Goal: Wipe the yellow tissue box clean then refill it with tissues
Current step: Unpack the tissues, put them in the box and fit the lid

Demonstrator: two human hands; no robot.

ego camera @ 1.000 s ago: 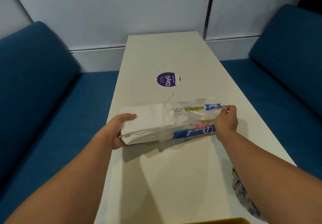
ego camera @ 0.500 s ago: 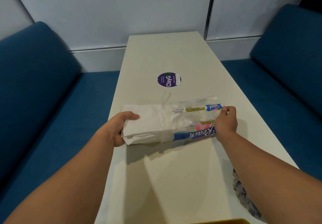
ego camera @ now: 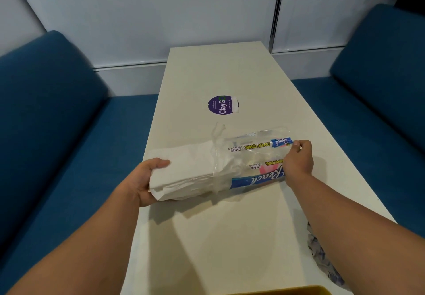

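Tissues [ego camera: 184,170] clasped at their bared end by the left hand [ego camera: 143,179], wrapper [ego camera: 255,159] pinched shut-fingered by the right hand [ego camera: 299,159], near the counter's [ego camera: 218,237] left edge, presumably for sliding apart.

- Tissue stack [ego camera: 184,175]: white.
- Wrapper [ego camera: 253,156]: clear, blue bands, yellow lettering, pink patch.
- Sticker [ego camera: 222,105]: purple, white lettering.
- Tabletop [ego camera: 218,237]: cream.
- Sofas [ego camera: 46,134]: blue.
- Tissue box [ego camera: 287,291]: yellow.
- Cloth [ego camera: 322,258]: grey-white pattern.
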